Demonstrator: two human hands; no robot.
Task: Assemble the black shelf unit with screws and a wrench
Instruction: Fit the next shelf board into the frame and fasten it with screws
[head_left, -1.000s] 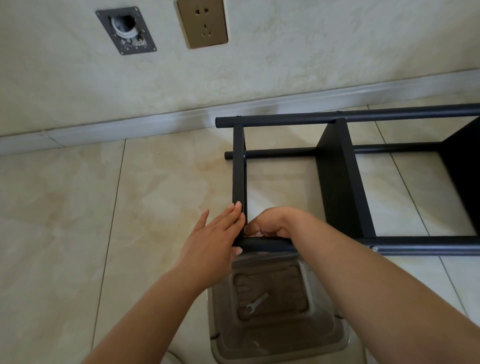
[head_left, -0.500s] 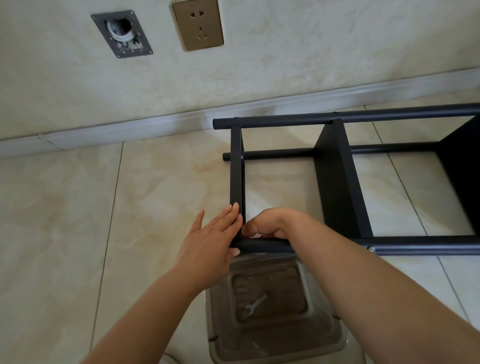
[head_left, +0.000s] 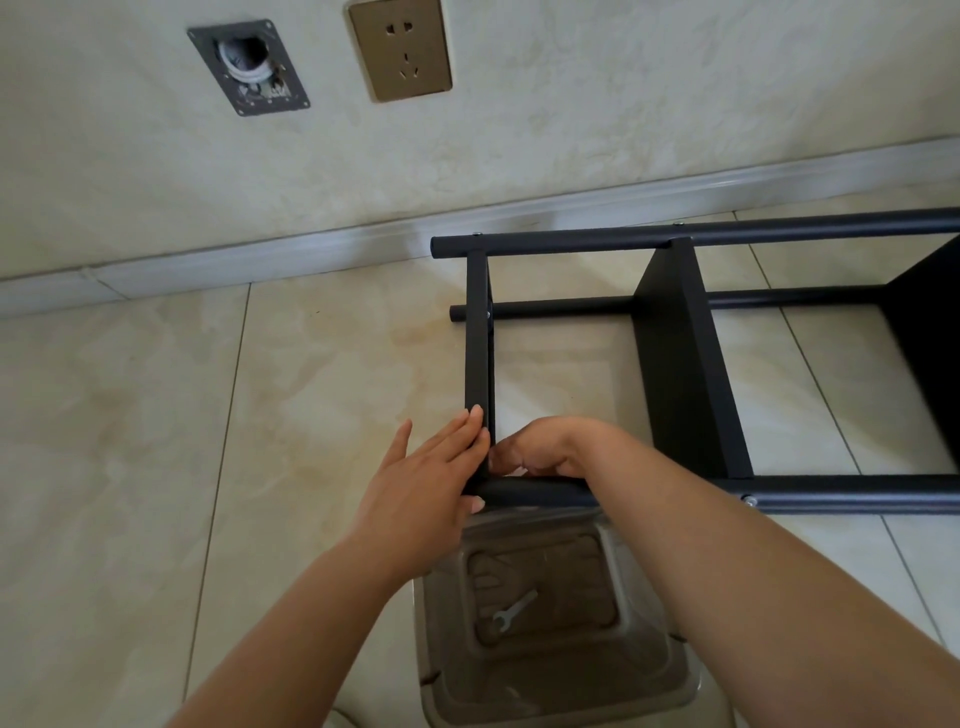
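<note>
On floor, sideways black shelf unit (head_left: 680, 364)

The black shelf unit (head_left: 685, 364) lies on its side on the tiled floor (head_left: 156, 415), near the wall (head_left: 571, 104); the left hand (head_left: 421, 483) lies flat, fingers straight, against the end bar of the shelf unit at its near corner; the right hand (head_left: 545, 449) is curled just inside that same corner, and what its fingers hold cannot be seen; below the shelf unit stands a clear plastic bin (head_left: 649, 670) with a small silver wrench (head_left: 514, 613) lying in it; above the shelf unit, on the wall, are a brown socket (head_left: 400, 47) and an open wall box (head_left: 248, 66).
</note>
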